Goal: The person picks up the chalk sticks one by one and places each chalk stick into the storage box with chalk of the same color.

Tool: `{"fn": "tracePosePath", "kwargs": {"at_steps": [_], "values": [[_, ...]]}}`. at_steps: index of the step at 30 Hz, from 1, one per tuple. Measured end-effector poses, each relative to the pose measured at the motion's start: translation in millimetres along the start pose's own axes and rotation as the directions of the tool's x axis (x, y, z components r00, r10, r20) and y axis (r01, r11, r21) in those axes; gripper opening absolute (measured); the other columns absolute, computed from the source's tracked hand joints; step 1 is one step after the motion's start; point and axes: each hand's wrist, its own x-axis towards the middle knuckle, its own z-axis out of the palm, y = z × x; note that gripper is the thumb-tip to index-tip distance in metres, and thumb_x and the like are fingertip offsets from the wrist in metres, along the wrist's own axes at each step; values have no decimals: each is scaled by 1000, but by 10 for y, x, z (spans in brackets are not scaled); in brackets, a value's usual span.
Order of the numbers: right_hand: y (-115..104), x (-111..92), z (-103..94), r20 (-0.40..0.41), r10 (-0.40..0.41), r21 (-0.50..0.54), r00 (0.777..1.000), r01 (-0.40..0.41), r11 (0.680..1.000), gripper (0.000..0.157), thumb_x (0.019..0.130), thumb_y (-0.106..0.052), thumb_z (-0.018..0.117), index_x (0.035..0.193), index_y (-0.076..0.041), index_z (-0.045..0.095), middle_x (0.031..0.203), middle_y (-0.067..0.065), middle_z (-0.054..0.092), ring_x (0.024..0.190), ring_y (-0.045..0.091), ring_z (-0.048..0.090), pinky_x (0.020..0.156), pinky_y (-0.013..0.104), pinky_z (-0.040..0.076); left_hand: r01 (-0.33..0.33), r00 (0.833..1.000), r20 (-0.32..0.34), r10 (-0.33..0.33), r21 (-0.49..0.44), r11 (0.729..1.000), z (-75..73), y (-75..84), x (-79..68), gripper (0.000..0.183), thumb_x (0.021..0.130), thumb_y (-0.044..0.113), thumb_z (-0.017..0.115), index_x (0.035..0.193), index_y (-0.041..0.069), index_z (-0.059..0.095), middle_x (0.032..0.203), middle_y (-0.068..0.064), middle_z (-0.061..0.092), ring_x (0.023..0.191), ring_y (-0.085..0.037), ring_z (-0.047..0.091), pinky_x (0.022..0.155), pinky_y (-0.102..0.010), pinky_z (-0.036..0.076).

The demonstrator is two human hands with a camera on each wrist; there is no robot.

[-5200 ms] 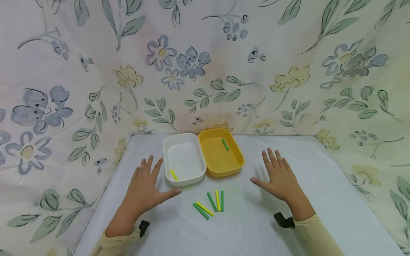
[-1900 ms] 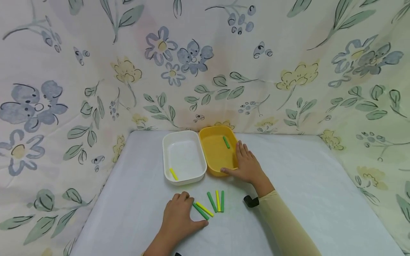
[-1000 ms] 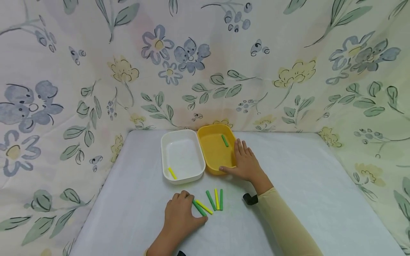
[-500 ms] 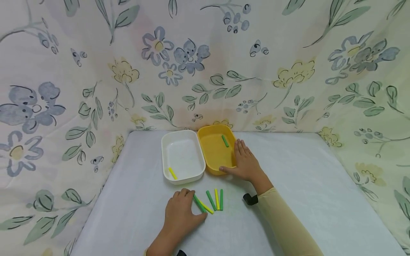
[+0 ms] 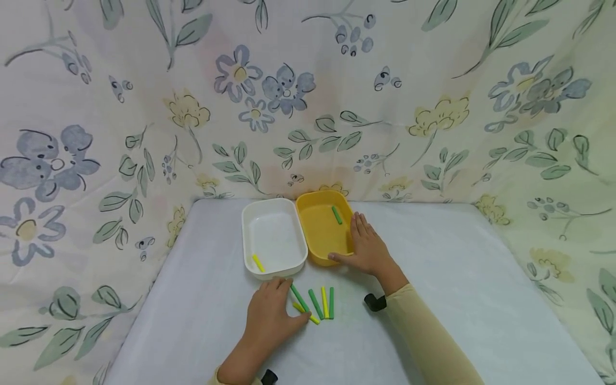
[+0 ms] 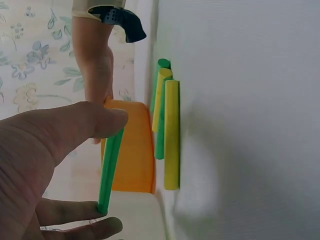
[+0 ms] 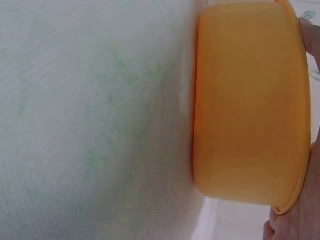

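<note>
precariously, the left hand [image 5: 275, 316] pinches a green stick [image 6: 110, 172] end to end, thumb against finger, off the desk [image 5: 433, 305]; an uneven squeeze could make it spring loose. it crosses above a yellow stick [image 6: 171, 135], and three more sticks [image 5: 324, 302] lie near three o'clock from that hand, so a low sweep might set them rolling. the white tub [image 5: 274, 235] stands at twelve o'clock, where its rim could snag the stick. the right hand [image 5: 369, 252], fingers straight, thumb apart, rests on the yellow tub [image 5: 327, 235] at four o'clock; heavy pressure could tip it.
</note>
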Motion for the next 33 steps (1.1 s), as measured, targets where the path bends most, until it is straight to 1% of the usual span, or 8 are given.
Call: {"fn": "tracePosePath", "kwargs": {"at_steps": [6, 8, 13, 17, 23, 29, 33], "values": [[10, 14, 14, -7, 2, -8, 1000, -2, 1000, 139, 80, -100, 42, 169, -5, -5, 179, 12, -7, 168, 29, -4, 135, 50, 11, -36, 999, -26, 35, -17, 999, -50, -7, 71, 79, 68, 56, 94, 126, 6, 75, 116, -3, 70, 104, -22, 65, 87, -42, 59], [7, 13, 4, -5, 3, -8, 1000, -3, 1000, 140, 80, -100, 42, 169, -4, -5, 179, 12, -7, 168, 29, -3, 135, 50, 12, -58, 998, -36, 57, -30, 998, -62, -11, 96, 79, 69, 55, 95, 127, 6, 74, 117, -4, 70, 105, -23, 66, 88, -42, 59], [6, 8, 6, 2, 9, -1, 1000, -9, 1000, 138, 81, -98, 46, 169, -4, -4, 179, 13, -6, 168, 30, -3, 135, 51, 12, -99, 995, -29, 97, -56, 994, -74, -13, 166, 80, 70, 53, 95, 130, 5, 73, 116, -4, 70, 100, -21, 64, 85, -39, 59], [5, 11, 23, 0, 13, 2, 1000, -13, 1000, 137, 82, -96, 49, 170, -4, -3, 179, 13, -6, 168, 30, -2, 135, 51, 12, -108, 994, -16, 107, -66, 992, -78, -5, 240, 80, 71, 53, 95, 132, 7, 73, 114, -2, 70, 97, -18, 64, 82, -36, 59], [-1, 5, 30, -5, 14, 3, 1000, -14, 1000, 139, 80, -98, 46, 170, -4, -3, 179, 13, -6, 168, 29, -3, 135, 50, 12, -142, 990, -11, 141, -97, 985, -79, 20, 333, 81, 72, 52, 95, 133, 5, 71, 115, -4, 73, 99, -21, 67, 83, -38, 60], [7, 1, 38, -14, 8, 7, 1000, -8, 1000, 140, 80, -99, 45, 170, -4, -3, 179, 13, -5, 168, 29, -2, 135, 50, 12, -161, 987, -9, 161, -122, 979, -92, 55, 421, 82, 75, 53, 93, 136, 4, 69, 117, -7, 73, 102, -23, 68, 85, -40, 60], [21, 4, 47, -18, 7, 2, 1000, -7, 1000, 140, 79, -100, 44, 169, -3, -3, 179, 13, -5, 168, 29, -2, 135, 50, 13, -154, 988, -3, 155, -125, 980, -98, 70, 484, 82, 76, 53, 92, 137, 4, 69, 117, -8, 73, 101, -23, 67, 85, -38, 61]]}}
